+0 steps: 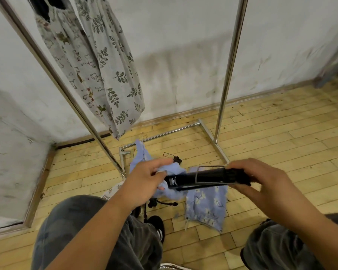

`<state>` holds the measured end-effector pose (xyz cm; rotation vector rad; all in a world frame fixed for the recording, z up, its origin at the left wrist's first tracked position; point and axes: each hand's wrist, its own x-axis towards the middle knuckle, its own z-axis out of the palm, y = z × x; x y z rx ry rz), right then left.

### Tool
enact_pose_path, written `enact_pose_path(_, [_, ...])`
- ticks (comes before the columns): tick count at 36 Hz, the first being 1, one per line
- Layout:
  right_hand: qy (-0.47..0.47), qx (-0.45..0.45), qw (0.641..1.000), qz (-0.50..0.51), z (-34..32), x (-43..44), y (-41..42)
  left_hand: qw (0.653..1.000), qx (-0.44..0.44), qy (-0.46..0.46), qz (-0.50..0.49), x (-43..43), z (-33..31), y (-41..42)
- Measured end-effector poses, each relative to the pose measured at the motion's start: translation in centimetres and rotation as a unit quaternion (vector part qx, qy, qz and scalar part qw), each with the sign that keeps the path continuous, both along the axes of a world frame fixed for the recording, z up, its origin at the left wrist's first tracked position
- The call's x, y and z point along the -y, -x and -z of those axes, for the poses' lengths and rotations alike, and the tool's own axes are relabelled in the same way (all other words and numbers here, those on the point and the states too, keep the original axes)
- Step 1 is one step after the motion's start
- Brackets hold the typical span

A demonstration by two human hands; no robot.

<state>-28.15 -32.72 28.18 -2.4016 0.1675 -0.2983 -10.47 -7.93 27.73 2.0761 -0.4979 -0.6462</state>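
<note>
Left hand (144, 178): fingers curled, pinching the left end of a black garment (209, 177). Right hand (260, 178): fingers and thumb closed round the right end. The garment is held level between the two hands, above the floor, and is bunched into a long soft roll with a white printed logo near the left end. One thin wire hanger (198, 172) loops round its middle.

Floor (281, 133): yellow wooden strips, scuffed and speckled. Lying on it directly beneath the hands are two blue cloth garments, one plain (141, 157) and one with white flowers (205, 205), and two black hangers (177, 159), partly hidden.

Wall (183, 55): white, stained, with a wooden skirting. One clothes rack (230, 65) of shiny metal tube stands before it. Two pale printed garments hang from it side by side, one with a cat print (70, 61) and one with a leaf print (115, 65).
</note>
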Motion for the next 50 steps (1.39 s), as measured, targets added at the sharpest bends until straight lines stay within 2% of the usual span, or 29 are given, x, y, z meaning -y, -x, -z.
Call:
enact_pose_path(6, [0.038, -0.042, 0.997, -0.054, 0.9, -4.3, -2.5, 0.996, -0.089, 0.031, 0.011, 1.1, 0.6, 1.2])
enact_pose_path(12, [-0.020, -0.077, 0.997, -0.012, 0.9, -8.6, -4.9, 0.974, -0.171, 0.128, -0.068, 1.3, 1.0, 2.3])
enact_pose_path(16, [-0.107, -0.088, 0.990, 0.021, 0.8, -9.3, -5.0, 0.945, -0.233, 0.199, -0.115, 1.1, 1.1, 3.0])
enact_pose_path(19, [-0.171, -0.073, 0.982, 0.038, 1.7, -8.8, -3.9, 0.895, -0.323, 0.270, -0.151, 1.0, 0.3, 3.0])
enact_pose_path(22, [-0.137, -0.094, 0.984, 0.060, 3.0, -8.0, -2.7, 0.855, -0.390, 0.315, -0.134, 0.6, -0.2, 2.9])
enact_pose_path(24, [-0.091, -0.133, 0.984, 0.079, 3.3, -7.8, -2.4, 0.848, -0.409, 0.318, -0.112, 0.5, 0.0, 2.8])
enact_pose_path(26, [-0.133, -0.141, 0.977, 0.090, 3.1, -8.0, -2.4, 0.856, -0.399, 0.311, -0.106, 0.3, 0.2, 2.7])
enact_pose_path(28, [-0.186, -0.124, 0.970, 0.092, 2.4, -8.3, -2.8, 0.880, -0.361, 0.293, -0.100, 0.3, 0.2, 2.7])
enact_pose_path(31, [-0.173, -0.107, 0.977, 0.069, 2.3, -8.3, -3.2, 0.907, -0.316, 0.267, -0.079, 0.2, 0.3, 2.8])
enact_pose_path(35, [-0.147, -0.100, 0.981, 0.072, 2.6, -8.7, -4.1, 0.898, -0.316, 0.306, -0.023, 0.3, 0.2, 2.5])
enact_pose_path(36, [-0.142, -0.102, 0.981, 0.082, 2.8, -8.8, -4.4, 0.905, -0.304, 0.298, -0.014, 0.3, 0.2, 2.5])
enact_pose_path(38, [-0.128, -0.110, 0.981, 0.100, 2.9, -9.0, -4.9, 0.946, -0.227, 0.230, 0.007, 0.4, 0.0, 2.6])
enact_pose_path(40, [-0.106, -0.116, 0.983, 0.099, 2.8, -9.2, -5.2, 0.970, -0.163, 0.177, 0.017, 0.5, 0.0, 2.9])
enact_pose_path(43, [-0.072, -0.118, 0.986, 0.091, 3.1, -8.9, -5.1, 0.967, -0.163, 0.192, -0.023, 0.5, 0.5, 2.5])
enact_pose_path(46, [-0.095, -0.107, 0.983, 0.118, 3.2, -8.3, -4.7, 0.954, -0.196, 0.221, -0.051, 0.1, 0.9, 2.1])
enact_pose_path(50, [-0.069, -0.170, 0.974, 0.136, 4.0, -7.6, -4.1, 0.963, -0.174, 0.201, -0.049, 0.1, 1.6, 2.1])
